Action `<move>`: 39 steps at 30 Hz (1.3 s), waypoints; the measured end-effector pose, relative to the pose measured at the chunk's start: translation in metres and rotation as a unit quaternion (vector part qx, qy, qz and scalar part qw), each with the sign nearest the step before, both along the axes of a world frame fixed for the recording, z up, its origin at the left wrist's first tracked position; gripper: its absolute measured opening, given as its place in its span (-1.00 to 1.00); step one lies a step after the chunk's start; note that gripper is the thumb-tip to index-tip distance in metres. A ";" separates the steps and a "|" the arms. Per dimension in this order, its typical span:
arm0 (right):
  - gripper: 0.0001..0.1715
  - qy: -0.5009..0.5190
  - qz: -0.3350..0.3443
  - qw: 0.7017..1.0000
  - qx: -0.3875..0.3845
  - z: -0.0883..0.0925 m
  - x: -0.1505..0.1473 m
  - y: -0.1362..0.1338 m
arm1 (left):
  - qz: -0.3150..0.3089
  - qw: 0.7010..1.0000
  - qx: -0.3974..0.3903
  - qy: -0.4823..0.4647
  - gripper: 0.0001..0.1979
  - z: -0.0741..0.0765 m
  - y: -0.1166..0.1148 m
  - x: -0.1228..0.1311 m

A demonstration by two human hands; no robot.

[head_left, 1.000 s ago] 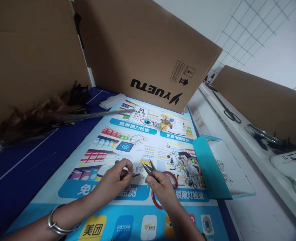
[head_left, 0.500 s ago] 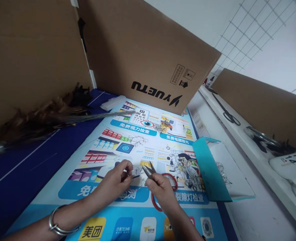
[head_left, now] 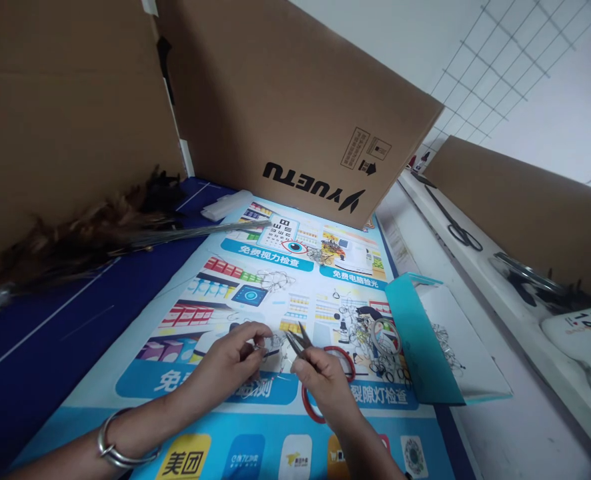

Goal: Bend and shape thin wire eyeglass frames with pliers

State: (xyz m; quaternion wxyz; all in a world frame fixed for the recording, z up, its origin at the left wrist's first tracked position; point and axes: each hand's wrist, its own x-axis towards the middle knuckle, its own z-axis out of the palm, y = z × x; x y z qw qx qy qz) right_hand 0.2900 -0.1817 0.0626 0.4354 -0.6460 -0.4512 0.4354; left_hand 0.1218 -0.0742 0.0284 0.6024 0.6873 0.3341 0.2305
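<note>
Scissors with red handles [head_left: 348, 360] are in my right hand [head_left: 325, 383], their dark blades parted and pointing up and left. My left hand [head_left: 238, 360] is pinched just left of the blade tips, and what it holds is too fine to name, though thin wire loops show beside the fingertips. A tangle of thin wire pieces [head_left: 375, 340] and a round coil [head_left: 385, 335] lie to the right on the printed mat [head_left: 175, 340]. Another loose wire bundle [head_left: 275, 279] rests above my left hand.
A teal-and-white open box [head_left: 420, 347] holding wire bits stands at the right. Feathers on long stems [head_left: 75, 233] lie at the left. Cardboard panels [head_left: 285, 100] rise behind. Black scissors [head_left: 460, 233] and a white container [head_left: 580, 333] sit on the right ledge.
My left hand has shifted very slightly, its index finger reaching a little further right. My right hand and the scissors stay almost in place, with the blades still parted.
</note>
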 end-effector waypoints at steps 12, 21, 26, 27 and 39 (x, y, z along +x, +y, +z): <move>-0.67 -0.056 -0.003 0.998 0.006 -0.003 0.003 -0.002 | -0.023 0.999 -0.044 0.017 -0.88 0.007 0.000 0.000; -0.68 -0.085 -0.018 0.996 0.016 0.000 0.009 0.001 | -0.057 0.995 -0.078 0.013 -0.85 0.010 -0.004 0.000; -0.65 -0.080 -0.003 0.997 0.015 -0.004 0.007 -0.001 | -0.065 0.997 -0.019 0.041 -0.89 0.016 -0.010 0.000; -0.65 -0.081 0.001 0.997 0.015 -0.004 0.006 -0.001 | -0.068 0.997 -0.004 0.044 -0.91 0.017 -0.011 0.000; -0.69 -0.072 0.016 0.997 0.017 -0.006 -0.001 0.001 | -0.069 0.997 -0.016 0.044 -0.93 0.020 -0.018 0.003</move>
